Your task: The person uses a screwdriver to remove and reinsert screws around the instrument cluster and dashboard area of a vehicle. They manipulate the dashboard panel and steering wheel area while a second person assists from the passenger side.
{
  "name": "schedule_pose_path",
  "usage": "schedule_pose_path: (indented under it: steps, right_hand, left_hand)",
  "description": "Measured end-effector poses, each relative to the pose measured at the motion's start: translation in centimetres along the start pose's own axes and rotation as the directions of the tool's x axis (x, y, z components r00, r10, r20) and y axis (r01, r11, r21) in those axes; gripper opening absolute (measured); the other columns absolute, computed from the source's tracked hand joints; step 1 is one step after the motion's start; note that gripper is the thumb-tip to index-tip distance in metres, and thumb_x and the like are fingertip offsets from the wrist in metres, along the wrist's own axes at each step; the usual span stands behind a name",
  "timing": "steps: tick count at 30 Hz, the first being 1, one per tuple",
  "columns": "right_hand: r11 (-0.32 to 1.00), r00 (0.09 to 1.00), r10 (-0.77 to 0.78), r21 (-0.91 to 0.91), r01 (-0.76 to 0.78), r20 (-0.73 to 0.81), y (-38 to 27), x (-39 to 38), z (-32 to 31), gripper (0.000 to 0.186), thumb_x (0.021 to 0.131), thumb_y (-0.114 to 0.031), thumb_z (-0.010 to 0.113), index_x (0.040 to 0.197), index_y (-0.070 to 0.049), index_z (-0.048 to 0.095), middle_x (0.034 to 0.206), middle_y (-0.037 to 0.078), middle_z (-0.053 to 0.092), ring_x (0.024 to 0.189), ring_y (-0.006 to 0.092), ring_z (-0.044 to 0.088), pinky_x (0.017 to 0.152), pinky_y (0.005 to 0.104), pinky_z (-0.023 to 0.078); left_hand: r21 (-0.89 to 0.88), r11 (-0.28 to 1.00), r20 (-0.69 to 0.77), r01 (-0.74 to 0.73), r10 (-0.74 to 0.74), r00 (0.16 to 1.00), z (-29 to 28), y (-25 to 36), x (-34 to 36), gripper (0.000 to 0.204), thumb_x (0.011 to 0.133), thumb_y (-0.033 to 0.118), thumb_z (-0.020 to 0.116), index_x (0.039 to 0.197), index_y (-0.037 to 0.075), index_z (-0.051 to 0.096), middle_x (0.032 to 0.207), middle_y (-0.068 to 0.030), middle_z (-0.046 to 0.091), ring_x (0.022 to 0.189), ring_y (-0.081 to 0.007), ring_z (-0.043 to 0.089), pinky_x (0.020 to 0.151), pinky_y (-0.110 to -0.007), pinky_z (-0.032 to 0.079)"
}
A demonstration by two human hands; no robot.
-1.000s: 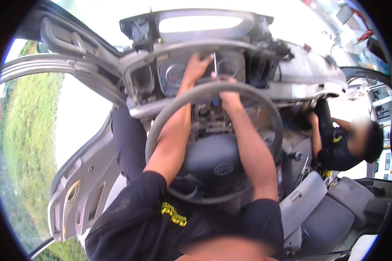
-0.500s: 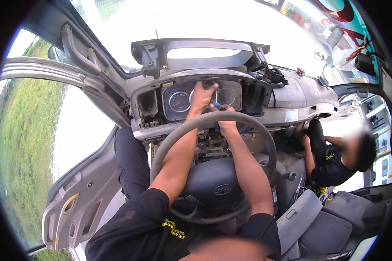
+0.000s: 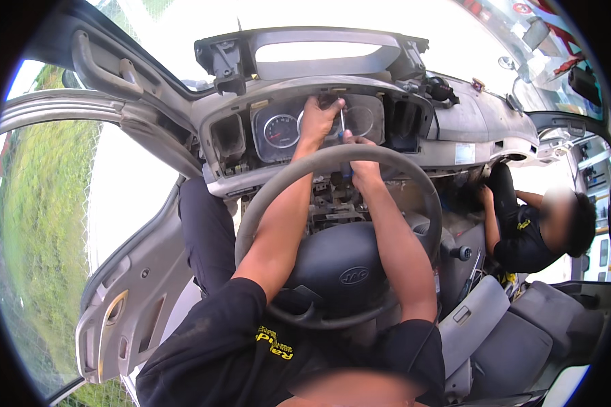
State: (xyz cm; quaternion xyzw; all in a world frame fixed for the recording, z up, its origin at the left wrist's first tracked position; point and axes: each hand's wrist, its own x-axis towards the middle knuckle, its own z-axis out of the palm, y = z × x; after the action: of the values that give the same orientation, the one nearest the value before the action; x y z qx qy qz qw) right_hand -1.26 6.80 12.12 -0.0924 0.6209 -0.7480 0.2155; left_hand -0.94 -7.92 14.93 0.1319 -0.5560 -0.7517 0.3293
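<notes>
My left hand (image 3: 319,119) is closed at the top middle of the dusty instrument cluster (image 3: 274,136), its thumb and fingers at the tip of a screwdriver's metal shaft (image 3: 342,115). Whatever those fingers pinch is too small to tell. My right hand (image 3: 362,168) grips the screwdriver's blue handle just below, partly hidden by the steering wheel rim (image 3: 423,183). The screwdriver stands nearly upright over the cluster. Both forearms pass over the wheel's dark centre pad (image 3: 326,254).
A detached plastic trim panel (image 3: 319,68) rests atop the dashboard (image 3: 482,115). An open door (image 3: 129,305) is on my left. On my right, another person (image 3: 529,237) in a black shirt reaches under the dash, beside grey seats (image 3: 509,353) and a gear lever (image 3: 463,252).
The whole view has shifted as my head moves. My hands stay at the cluster; my right fingers now cover more of the blue handle than half a second ago.
</notes>
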Motion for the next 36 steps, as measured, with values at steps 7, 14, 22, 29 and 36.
schedule_pose_path:
  steps: [7,14,22,29,36]
  right_hand:
    - [0.993,0.996,0.087,-0.083,-0.088,-0.016,-1.6,-1.2,1.1,0.045,0.099,-0.032,0.082,0.113,0.009,0.070,0.088,0.009,0.071,0.078,0.0145,0.067,0.067,0.0310,0.053]
    - [0.995,0.992,0.083,0.048,-0.088,0.091,-1.1,-0.7,-0.1,0.051,0.099,-0.040,0.081,0.110,0.008,0.069,0.089,0.008,0.071,0.077,0.0130,0.064,0.068,0.0300,0.052]
    - [0.995,1.000,0.007,-0.099,-0.005,0.016,-0.8,-1.0,1.1,0.051,0.103,-0.043,0.074,0.115,0.007,0.068,0.089,0.008,0.071,0.079,0.0143,0.065,0.071,0.0307,0.053]
    - [0.992,0.991,0.126,-0.021,-0.125,0.056,-2.0,-0.5,0.8,0.054,0.103,-0.042,0.076,0.116,0.010,0.067,0.090,0.009,0.071,0.079,0.0135,0.065,0.072,0.0308,0.054]
    - [0.995,0.988,0.097,-0.012,-0.096,0.119,-1.5,-0.2,0.0,0.053,0.103,-0.046,0.074,0.114,0.006,0.069,0.088,0.008,0.071,0.076,0.0151,0.066,0.068,0.0327,0.055]
  left_hand:
    - [0.107,0.988,-0.015,0.110,-0.109,0.994,0.6,2.1,-1.2,0.051,0.092,0.017,0.087,0.127,-0.012,0.064,0.120,-0.0213,0.074,0.109,-0.0265,0.070,0.099,-0.038,0.052]
    - [0.109,0.991,-0.010,0.072,-0.071,0.997,0.8,2.1,-1.2,0.060,0.089,0.022,0.089,0.130,-0.013,0.063,0.127,-0.0217,0.071,0.116,-0.0274,0.068,0.102,-0.039,0.051]
    - [0.069,0.997,-0.013,0.047,-0.046,0.999,0.4,0.9,-0.3,0.062,0.089,0.019,0.089,0.134,-0.013,0.060,0.132,-0.0218,0.070,0.123,-0.0290,0.065,0.106,-0.040,0.049]
    - [0.044,0.997,-0.029,0.068,-0.066,0.997,0.4,0.0,-0.1,0.055,0.090,0.013,0.087,0.133,-0.012,0.062,0.130,-0.0201,0.071,0.117,-0.0255,0.067,0.102,-0.037,0.051]
    - [0.117,0.991,-0.049,0.072,-0.066,0.997,-0.2,-0.9,0.6,0.050,0.090,0.013,0.087,0.128,-0.012,0.065,0.130,-0.0192,0.072,0.115,-0.0238,0.068,0.101,-0.038,0.051]
